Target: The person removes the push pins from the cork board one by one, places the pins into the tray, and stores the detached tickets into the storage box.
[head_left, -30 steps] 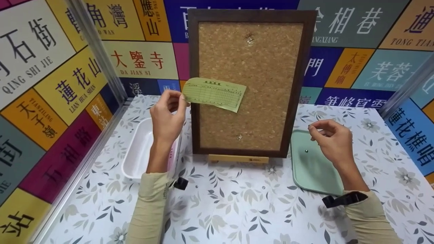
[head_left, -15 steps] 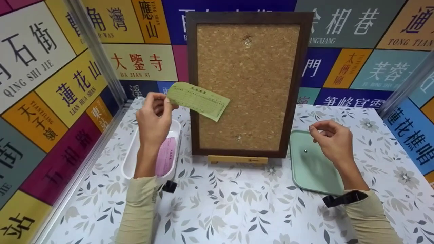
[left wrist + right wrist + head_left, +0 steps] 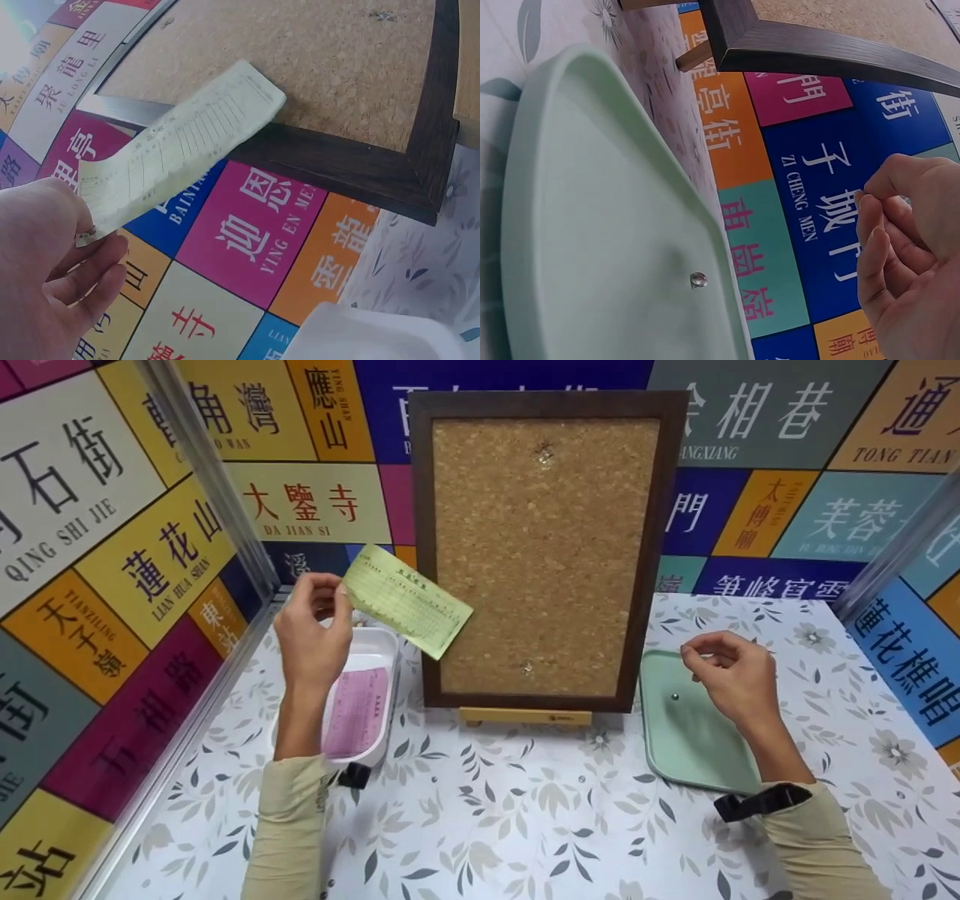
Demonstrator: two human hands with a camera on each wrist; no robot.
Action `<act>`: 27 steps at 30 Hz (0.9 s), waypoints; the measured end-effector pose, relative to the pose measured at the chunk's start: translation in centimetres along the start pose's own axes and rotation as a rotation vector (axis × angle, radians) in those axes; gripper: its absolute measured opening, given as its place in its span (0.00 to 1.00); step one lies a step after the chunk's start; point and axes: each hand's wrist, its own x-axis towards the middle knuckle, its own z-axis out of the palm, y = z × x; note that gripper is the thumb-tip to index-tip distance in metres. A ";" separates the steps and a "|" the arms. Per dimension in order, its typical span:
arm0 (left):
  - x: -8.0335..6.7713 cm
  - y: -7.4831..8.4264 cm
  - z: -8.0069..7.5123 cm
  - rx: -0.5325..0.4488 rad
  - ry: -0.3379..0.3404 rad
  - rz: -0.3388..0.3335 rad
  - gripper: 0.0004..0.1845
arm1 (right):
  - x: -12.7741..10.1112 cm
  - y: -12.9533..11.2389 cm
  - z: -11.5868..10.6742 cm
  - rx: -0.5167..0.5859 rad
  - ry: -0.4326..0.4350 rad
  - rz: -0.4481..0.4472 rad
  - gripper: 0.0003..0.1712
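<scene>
My left hand (image 3: pixel 313 634) pinches the left end of a green paper slip (image 3: pixel 409 601) printed with a form. The slip slants down to the right, its far end overlapping the left frame of the corkboard (image 3: pixel 547 555) in the head view. In the left wrist view, the slip (image 3: pixel 180 142) bends slightly near my thumb. My right hand (image 3: pixel 731 671) hovers over the green tray (image 3: pixel 705 757), thumb and index fingertips together and the other fingers curled. Nothing shows between those fingertips in the right wrist view. A small round silver piece (image 3: pixel 698 280) lies in the tray.
A white tray (image 3: pixel 391 649) with a pink printed slip (image 3: pixel 358 711) inside stands left of the corkboard. The dark-framed board stands upright on a wooden base (image 3: pixel 525 715). Two small shiny spots show on its cork, near top and bottom. Colourful sign-printed walls enclose the table.
My left hand has moved left and slightly down with the green slip, which now tilts more steeply and overlaps the board less. The pink slip has come into view. My right hand has hardly moved.
</scene>
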 end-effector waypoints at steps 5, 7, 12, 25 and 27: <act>0.0 -0.6 -0.4 -0.009 -0.003 0.003 0.08 | -0.2 0.3 0.3 0.001 -0.024 0.003 0.08; 0.1 -0.9 -0.6 -0.006 -0.005 0.000 0.09 | -0.2 0.4 0.5 -0.002 -0.031 0.012 0.07; 0.3 -1.4 -1.1 0.012 0.004 -0.005 0.09 | -0.1 0.8 0.8 -0.013 -0.061 -0.002 0.08; 0.2 -2.8 -1.1 0.132 -0.045 -0.017 0.08 | -0.5 0.4 1.3 -0.040 -0.140 0.018 0.05; 0.2 -3.0 -1.0 0.138 -0.055 -0.013 0.08 | -0.5 0.3 1.3 -0.045 -0.150 0.024 0.05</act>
